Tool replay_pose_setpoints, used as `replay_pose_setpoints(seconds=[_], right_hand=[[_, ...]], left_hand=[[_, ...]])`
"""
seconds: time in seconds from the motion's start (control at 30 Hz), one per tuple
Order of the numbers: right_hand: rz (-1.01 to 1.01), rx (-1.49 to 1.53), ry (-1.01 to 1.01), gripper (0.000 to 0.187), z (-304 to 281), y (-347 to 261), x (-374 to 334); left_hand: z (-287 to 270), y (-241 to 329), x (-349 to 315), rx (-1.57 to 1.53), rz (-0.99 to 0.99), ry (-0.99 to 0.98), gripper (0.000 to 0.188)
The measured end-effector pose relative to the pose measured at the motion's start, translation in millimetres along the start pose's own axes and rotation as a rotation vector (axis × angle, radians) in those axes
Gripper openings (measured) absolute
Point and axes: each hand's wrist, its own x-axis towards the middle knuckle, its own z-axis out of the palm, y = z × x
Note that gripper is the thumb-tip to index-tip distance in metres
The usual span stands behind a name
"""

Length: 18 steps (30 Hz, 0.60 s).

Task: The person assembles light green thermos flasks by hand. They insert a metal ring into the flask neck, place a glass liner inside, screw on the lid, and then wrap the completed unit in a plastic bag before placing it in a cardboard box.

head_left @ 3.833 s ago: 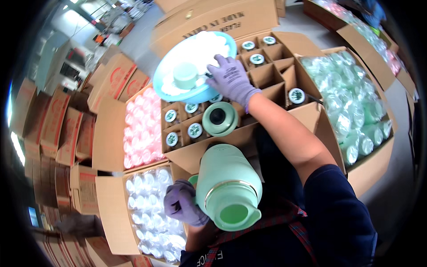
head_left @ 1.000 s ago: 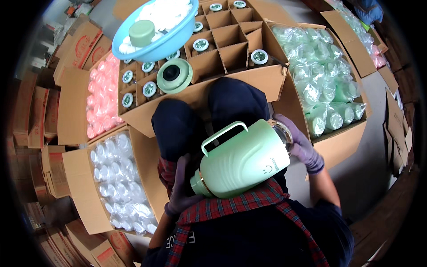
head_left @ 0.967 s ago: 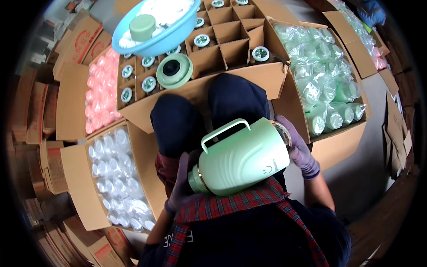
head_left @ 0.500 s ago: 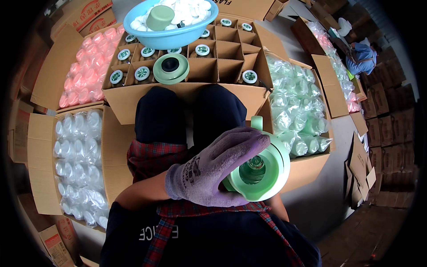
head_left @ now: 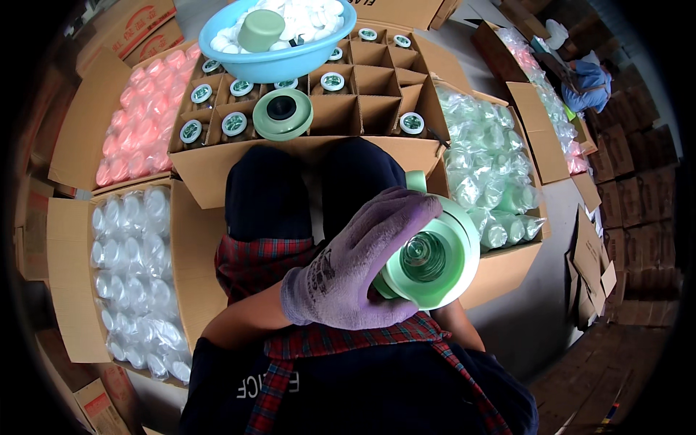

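Note:
My left hand (head_left: 366, 264), in a purple-grey knitted glove, is closed around the near-left side of a light green thermos jug (head_left: 464, 264). The jug is held above my lap, its open mouth turned up toward me. Inside its rim shows a round glass neck, and its handle points away from me. Of my right arm only a piece of bare forearm shows below the jug; the jug hides that hand. Ahead, a green round part with a black centre (head_left: 283, 109) rests on the edge of a divided carton (head_left: 290, 156).
Glass flasks with pale rims stand in some carton cells. Above them sits a blue basin (head_left: 279, 69) with white pieces and a green cup (head_left: 262, 30). Cartons of bagged pink (head_left: 145, 116), clear (head_left: 130, 268) and green parts (head_left: 486, 167) surround me. A person in blue (head_left: 587, 87) is at far right.
The jug has shifted slightly right and away from me, with my left hand still on it. The glass neck shows more centred in its mouth. The whole view has shifted slightly.

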Motion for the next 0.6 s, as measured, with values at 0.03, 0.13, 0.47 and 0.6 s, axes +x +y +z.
replay_pose_setpoints(seconds=[0.03,0.13,0.47,0.6], right_hand=[[0.006,0.01,0.002,0.062,1.0,0.8,0.4],[0.015,0.036,0.022,0.063,3.7,3.0,1.2],[0.048,0.116,0.06,0.069,7.7,9.0,3.0],[0.06,0.157,0.072,0.071,9.0,11.4,2.8]], left_hand=[[1.3,-2.5,-0.7,-0.019,0.036,0.007,0.098],[6.5,-2.2,-1.7,-0.028,0.106,0.127,0.079],[-8.6,20.3,4.8,0.141,0.005,0.099,0.046],[-4.1,22.8,5.2,0.135,-0.003,0.126,0.051]])
